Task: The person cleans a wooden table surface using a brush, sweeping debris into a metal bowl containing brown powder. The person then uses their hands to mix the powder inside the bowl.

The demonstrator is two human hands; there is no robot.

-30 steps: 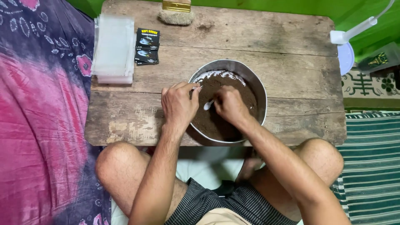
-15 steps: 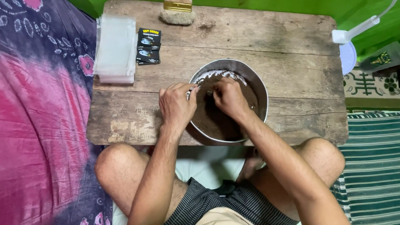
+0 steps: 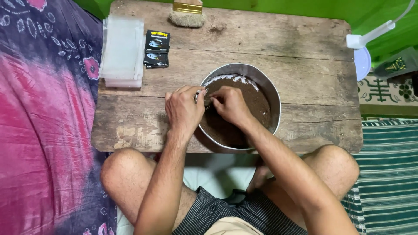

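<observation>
Stack of clear plastic bags (image 3: 122, 52) at far left of weathered plank table (image 3: 305, 74); black printed sachets (image 3: 156, 48) beside. Left hand (image 3: 183, 109), fingers curled, pinches small clear pouch (image 3: 199, 94) at rim of round metal basin (image 3: 273, 93). Right hand (image 3: 230, 104), cupped, works in fine brown powder (image 3: 257, 102); grip unclear.

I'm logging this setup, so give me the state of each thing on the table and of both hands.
Bowl: upright, holds brown powder.
Left hand: at the bowl's rim, pinching something small.
Right hand: over the powder, fingers curled.
Clear bags: stacked flat.
Black packets: lying flat, overlapping.
Brush: lying at the far edge.
</observation>
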